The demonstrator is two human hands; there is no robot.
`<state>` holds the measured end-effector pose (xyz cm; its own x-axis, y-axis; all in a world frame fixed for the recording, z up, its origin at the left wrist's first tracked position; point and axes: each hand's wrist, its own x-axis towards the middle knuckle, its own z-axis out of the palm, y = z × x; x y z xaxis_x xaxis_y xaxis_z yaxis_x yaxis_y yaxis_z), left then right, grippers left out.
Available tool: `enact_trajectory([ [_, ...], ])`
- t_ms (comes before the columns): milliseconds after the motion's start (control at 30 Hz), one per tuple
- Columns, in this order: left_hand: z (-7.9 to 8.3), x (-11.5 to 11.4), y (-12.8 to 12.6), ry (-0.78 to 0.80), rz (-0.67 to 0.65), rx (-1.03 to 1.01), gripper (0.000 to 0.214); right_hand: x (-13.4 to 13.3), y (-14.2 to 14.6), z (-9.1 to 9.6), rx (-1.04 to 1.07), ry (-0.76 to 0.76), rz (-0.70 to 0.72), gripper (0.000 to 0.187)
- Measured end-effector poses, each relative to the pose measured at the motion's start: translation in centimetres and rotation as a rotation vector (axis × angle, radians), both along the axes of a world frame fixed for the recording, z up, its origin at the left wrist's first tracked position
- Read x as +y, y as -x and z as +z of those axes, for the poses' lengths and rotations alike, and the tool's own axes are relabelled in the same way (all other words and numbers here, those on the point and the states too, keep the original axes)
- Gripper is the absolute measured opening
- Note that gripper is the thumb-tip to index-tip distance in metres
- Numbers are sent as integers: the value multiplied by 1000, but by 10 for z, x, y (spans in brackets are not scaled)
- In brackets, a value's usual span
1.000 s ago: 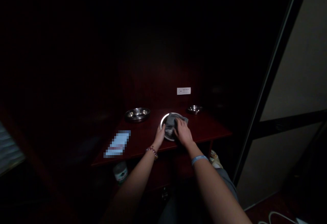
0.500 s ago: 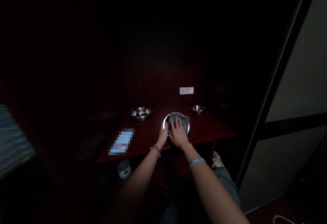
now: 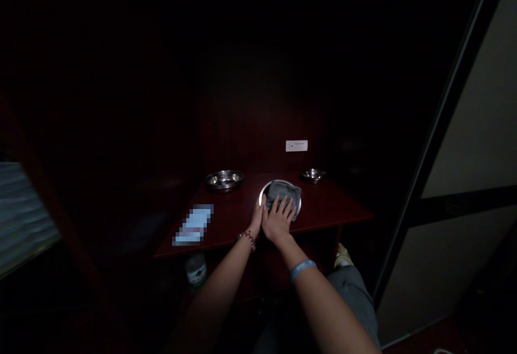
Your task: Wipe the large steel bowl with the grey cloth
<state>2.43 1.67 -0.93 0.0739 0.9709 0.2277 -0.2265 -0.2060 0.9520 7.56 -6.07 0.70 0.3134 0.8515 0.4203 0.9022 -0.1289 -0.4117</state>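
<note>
In the head view my left hand (image 3: 257,217) is closed on the left edge of a round shiny metal dish (image 3: 262,193) near the table's front. A grey cloth (image 3: 281,189) lies over most of the dish. On that cloth my right hand (image 3: 278,220) rests flat, palm down, its fingers spread. The cloth and my hands hide the dish's inside, so I cannot tell how deep it is.
On the dark red table (image 3: 323,208) stand a larger metal bowl (image 3: 224,181) at back left and a small metal bowl (image 3: 313,175) at back right. A pixelated flat item (image 3: 194,226) lies left. A labelled container (image 3: 196,272) stands underneath. A socket (image 3: 297,146) is on the wall.
My right hand has slid back toward me and a little left over the cloth, its fingers now spread nearer the cloth's front part. My left hand still holds the dish.
</note>
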Motion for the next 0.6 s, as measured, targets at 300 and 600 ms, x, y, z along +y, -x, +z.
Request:
enact_trajectory([
  [300, -1, 1, -2, -28, 62, 58, 39, 8, -19, 5, 146, 123, 111, 74],
  [600, 0, -1, -2, -88, 10, 65, 46, 18, -40, 6, 194, 204, 199, 68],
])
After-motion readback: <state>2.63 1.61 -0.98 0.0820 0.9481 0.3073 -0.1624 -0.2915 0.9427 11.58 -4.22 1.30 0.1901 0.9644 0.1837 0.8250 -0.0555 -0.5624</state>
